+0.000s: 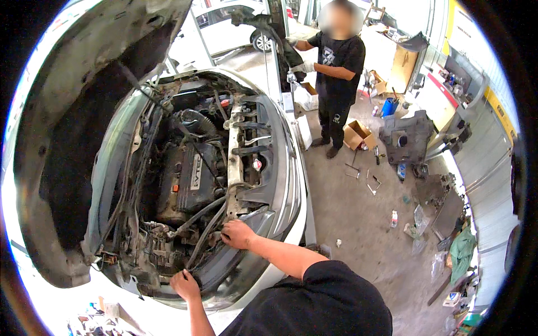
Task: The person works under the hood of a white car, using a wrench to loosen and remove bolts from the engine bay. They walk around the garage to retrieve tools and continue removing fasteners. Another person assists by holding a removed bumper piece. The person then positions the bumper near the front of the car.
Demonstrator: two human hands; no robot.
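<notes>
My left hand rests at the near side of a car's engine bay, by the inner edge of the fender. Its fingers look apart and reach over the edge, with no object visible in them. Farther right, my right hand is at the front of the bay, beside the headlight. Its fingers are bent and closed over the dark parts there; what they grip is hidden. Between the hands runs a black hose. Beyond them sits the engine with its dark plastic cover.
The raised hood stands at the left on a prop rod. Across the bumper, a co-worker in gloves holds a dark part. On the floor lie a cardboard box, a large black plastic part and tools.
</notes>
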